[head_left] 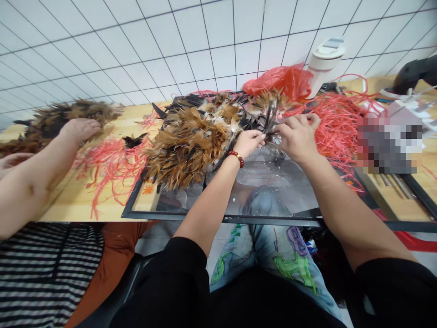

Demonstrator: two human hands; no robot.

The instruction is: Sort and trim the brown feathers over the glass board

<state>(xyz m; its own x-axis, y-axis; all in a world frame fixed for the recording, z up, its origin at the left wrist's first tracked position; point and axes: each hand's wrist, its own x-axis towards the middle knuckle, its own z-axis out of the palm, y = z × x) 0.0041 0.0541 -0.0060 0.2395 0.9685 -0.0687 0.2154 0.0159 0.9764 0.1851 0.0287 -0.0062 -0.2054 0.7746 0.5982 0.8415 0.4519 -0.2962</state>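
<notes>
Head view, dark feathers [270, 119], between the hands [247, 144] [297, 135]

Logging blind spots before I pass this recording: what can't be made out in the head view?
All in the head view:
Exactly what the left hand and right hand finger: too small, partly covered by fingertips.
Whatever lies behind the pixelated patch: masked.
The black object at right: cut off by the edge.

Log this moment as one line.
left hand: pinching dark feathers | right hand: fingers at same feathers | brown feather pile: beside left hand | red plastic bag: beyond both hands
</notes>
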